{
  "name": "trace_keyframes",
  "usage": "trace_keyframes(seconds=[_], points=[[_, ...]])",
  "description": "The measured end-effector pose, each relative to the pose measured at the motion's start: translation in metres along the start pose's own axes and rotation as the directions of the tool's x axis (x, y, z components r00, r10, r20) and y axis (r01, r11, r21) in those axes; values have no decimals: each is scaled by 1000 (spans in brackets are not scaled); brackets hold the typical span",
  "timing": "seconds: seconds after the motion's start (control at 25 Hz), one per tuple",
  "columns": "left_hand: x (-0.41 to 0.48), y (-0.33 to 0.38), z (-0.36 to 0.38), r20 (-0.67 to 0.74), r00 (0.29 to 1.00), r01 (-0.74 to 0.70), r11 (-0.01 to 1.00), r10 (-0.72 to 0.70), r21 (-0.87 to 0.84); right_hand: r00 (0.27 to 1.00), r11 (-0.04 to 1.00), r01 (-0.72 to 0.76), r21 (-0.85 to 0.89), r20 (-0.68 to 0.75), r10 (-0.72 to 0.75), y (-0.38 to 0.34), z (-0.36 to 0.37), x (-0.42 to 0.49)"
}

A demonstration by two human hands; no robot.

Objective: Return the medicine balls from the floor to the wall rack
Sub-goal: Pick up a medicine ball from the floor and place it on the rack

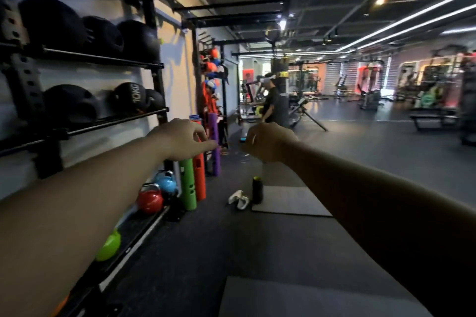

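While motion blurs both, left hand (183,140) loosely curled, empty; right hand (268,141) fingers hidden, grip unclear.

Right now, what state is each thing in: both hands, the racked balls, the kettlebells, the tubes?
left hand: outstretched, fingers loosely curled, empty.
right hand: outstretched, fingers curled, nothing seen in it.
10KG ball: resting on the lower shelf.
upper-shelf balls: three, seated in a row.
red kettlebell: upright, low beside the wall.
green tube: standing upright.
black bottle: upright, at the grey mat's edge.
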State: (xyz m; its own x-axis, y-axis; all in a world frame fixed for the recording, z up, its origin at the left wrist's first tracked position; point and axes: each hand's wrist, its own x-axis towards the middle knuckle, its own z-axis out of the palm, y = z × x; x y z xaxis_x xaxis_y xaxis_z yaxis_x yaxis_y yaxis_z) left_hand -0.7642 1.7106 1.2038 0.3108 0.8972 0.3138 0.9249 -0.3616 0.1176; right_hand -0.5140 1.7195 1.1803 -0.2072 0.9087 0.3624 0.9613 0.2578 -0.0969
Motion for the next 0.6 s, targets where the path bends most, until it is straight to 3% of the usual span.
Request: trace_keyframes(seconds=[0.28,0.6], points=[[-33,118,-10,14,978,-203,973,206,-108,982,987,-162,8,-96,162,73,-67,-149],[-98,204,20,65,914,-382,905,399,-187,929,932,-361,3,-81,360,70,-96,-309]])
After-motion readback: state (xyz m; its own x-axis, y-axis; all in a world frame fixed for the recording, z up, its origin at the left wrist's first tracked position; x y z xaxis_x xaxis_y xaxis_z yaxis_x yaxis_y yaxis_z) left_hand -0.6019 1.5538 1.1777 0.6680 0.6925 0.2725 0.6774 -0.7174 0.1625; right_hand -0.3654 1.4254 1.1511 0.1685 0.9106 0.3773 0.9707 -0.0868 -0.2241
